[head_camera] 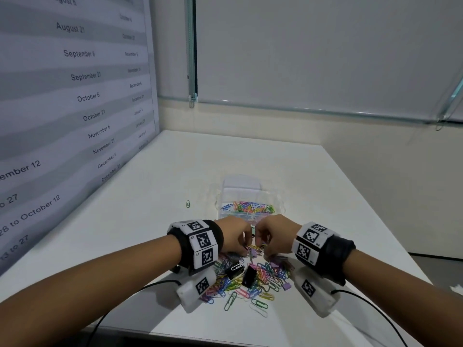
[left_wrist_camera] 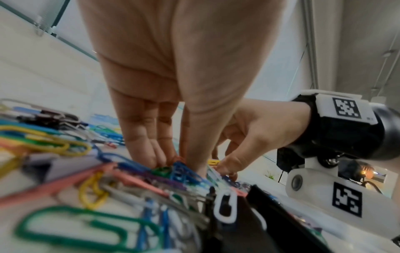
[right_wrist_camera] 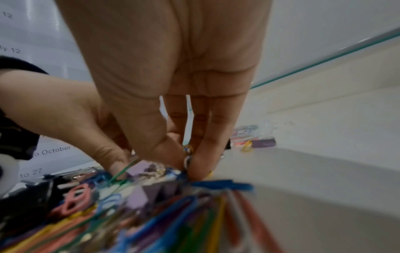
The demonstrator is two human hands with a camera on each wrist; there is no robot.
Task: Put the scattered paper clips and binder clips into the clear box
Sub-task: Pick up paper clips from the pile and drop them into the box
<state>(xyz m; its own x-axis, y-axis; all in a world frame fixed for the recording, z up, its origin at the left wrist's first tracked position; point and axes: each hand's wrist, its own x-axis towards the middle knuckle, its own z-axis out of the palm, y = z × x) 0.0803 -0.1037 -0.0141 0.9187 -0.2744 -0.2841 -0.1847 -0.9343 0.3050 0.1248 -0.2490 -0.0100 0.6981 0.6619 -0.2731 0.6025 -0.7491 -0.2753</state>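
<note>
Heap of paper clips (head_camera: 253, 284) on the near middle of the white table (head_camera: 325, 186): plastic-coated wire loops in green, blue, yellow, pink, orange, purple and white, tangled over one another. Mixed in, two black binder clips (head_camera: 241, 272) with silver wire handles, lying side by side, and small lilac binder clips (head_camera: 286, 286) toward the right edge of the heap. Just beyond the heap, the clear box (head_camera: 250, 196), see-through with rounded corners, lid open to the far side, its floor already covered with a layer of coloured clips (head_camera: 250, 208). One green paper clip (head_camera: 188, 204) alone on the table, left of the box (well apart from everything else).

Over the far end of the heap, left hand (head_camera: 234, 237) and right hand (head_camera: 274, 236), almost touching each other, fingertips down among the clips. Left fingers (left_wrist_camera: 149, 147) and thumb drawn together, pinching a bunch of blue and green clips. Right fingers (right_wrist_camera: 203, 154) and thumb likewise pinched on a few clips, blue and yellow showing between the tips. Both wrists strapped with black bands carrying white marker blocks. Along the left, a wall chart (head_camera: 75, 96) printed with dates.
</note>
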